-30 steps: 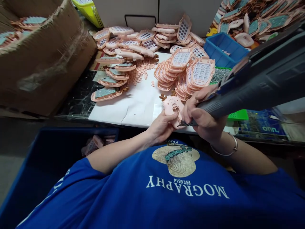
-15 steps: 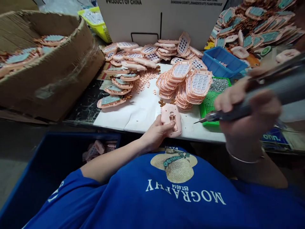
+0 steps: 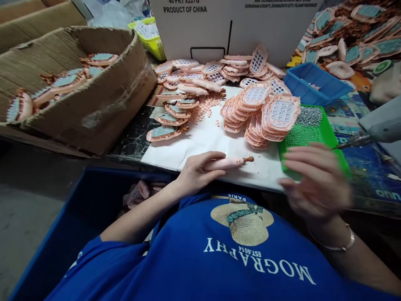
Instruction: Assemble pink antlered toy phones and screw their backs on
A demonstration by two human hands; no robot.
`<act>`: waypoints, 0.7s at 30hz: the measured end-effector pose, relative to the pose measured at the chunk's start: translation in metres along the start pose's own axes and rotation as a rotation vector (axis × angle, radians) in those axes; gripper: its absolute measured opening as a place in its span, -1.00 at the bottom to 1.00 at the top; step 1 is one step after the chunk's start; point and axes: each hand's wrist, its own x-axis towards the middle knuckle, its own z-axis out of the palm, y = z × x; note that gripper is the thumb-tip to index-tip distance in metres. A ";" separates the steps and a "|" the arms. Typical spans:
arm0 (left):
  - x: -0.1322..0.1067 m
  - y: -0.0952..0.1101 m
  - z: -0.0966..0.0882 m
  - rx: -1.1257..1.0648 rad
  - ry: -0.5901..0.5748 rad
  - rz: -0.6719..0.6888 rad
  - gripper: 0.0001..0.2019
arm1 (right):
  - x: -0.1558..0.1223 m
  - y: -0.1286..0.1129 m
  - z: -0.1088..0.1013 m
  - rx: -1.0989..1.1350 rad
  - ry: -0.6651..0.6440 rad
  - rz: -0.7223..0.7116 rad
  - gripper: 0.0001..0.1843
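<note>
My left hand is closed around a pink plastic toy casing with brown antlers, turned edge-on above the white work surface. Blurred by motion, my right hand has its fingers apart and nothing visible in them, over the near side of a green basket. Small silvery screws lie at the basket's far end. Beyond my right hand, apart from it, is a grey electric screwdriver, its bit pointing left. Stacked pink keypad halves stand left of the basket.
Half-shells with green boards are stacked at the left, near loose pink buttons. A cardboard box and a dark blue bin flank my left side. At the back stands a white carton; a blue tray sits right.
My right hand has let go of the screwdriver, which is now farther right. My left hand has turned the toy casing from its back face to edge-on. The view has shifted left.
</note>
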 end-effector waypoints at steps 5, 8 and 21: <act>-0.006 0.000 0.004 -0.094 0.011 -0.066 -0.65 | 0.007 -0.010 0.061 0.075 -0.173 -0.140 -0.68; -0.007 0.004 0.004 -0.186 -0.014 -0.169 -0.68 | 0.012 -0.011 0.081 0.120 -0.187 -0.140 -0.73; 0.004 0.014 -0.013 -1.174 0.123 -0.849 -0.78 | 0.035 -0.015 0.050 0.352 0.081 0.205 -0.71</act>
